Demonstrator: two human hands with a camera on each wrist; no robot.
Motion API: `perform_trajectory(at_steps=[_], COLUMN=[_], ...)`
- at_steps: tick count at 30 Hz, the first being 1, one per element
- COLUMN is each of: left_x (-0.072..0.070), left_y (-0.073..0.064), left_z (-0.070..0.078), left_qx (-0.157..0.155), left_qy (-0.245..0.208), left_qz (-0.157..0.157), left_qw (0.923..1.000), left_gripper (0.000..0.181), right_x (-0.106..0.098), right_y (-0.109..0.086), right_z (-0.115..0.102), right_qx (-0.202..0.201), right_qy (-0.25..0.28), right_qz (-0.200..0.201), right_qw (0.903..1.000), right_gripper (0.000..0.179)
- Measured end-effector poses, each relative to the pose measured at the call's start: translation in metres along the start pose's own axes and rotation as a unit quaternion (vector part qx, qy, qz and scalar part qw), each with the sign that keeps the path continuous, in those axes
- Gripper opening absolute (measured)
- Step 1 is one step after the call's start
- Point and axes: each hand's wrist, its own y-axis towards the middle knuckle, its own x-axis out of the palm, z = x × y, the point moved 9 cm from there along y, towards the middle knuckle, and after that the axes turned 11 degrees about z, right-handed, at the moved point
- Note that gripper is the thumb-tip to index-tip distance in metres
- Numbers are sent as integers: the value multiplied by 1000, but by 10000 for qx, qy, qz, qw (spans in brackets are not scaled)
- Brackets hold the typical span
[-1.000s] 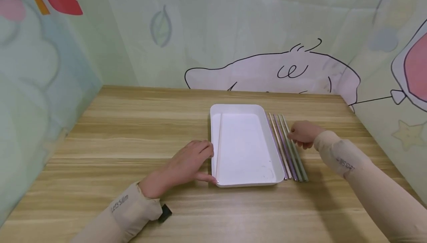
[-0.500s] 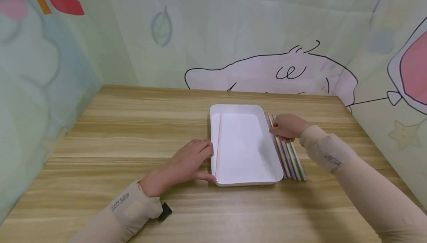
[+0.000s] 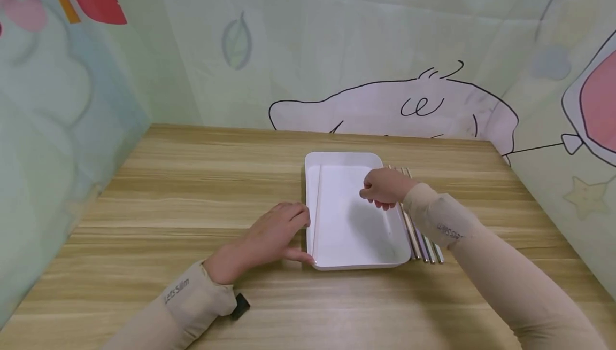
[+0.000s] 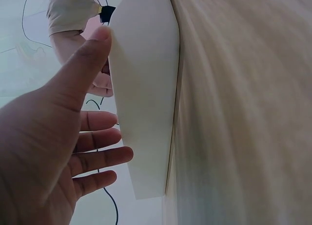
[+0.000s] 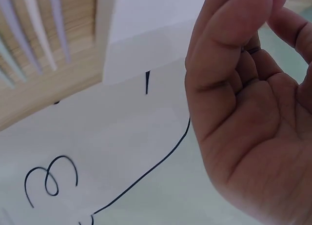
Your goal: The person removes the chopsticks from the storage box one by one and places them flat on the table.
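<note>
The white tray (image 3: 353, 266) lies on the table with one pale chopstick (image 3: 317, 205) along its left inner side. My left hand (image 3: 267, 235) rests at the tray's left wall, thumb near the front corner and fingers at the rim. In the left wrist view, the left hand (image 4: 53, 132) has its fingers extended beside the wall. My right hand (image 3: 386, 185) is over the tray's right half with fingers curled. A slim pale chopstick (image 3: 387, 224) shows below those fingers; its upper part is hidden. In the right wrist view the right hand (image 5: 243, 103) shows curled fingers.
Several coloured chopsticks (image 3: 425, 240), gold, purple and green, lie side by side just right of the tray. The wooden table (image 3: 192, 179) meets printed cloth walls (image 3: 337, 45) at the back and sides.
My right hand has moved left from above the row of chopsticks to over the tray. The left hand has stayed at the tray's left wall.
</note>
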Motion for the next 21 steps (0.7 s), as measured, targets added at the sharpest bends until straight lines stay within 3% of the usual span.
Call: perform_trajectory(at_steps=[8,21], left_x=[1,-1], left_y=[-1,-1], left_z=[1,1], left_qx=[-20,-2], left_qy=[-54,-30], left_qz=[13,44], left_qw=[10000,10000], left_gripper=[62,61], right_x=[20,38], right_y=[8,18], right_z=[-24,-39], right_qx=[-78,52], right_qy=[-115,-182], right_qz=[-145,-135], right_qw=[9998,9997], right_gripper=[26,24])
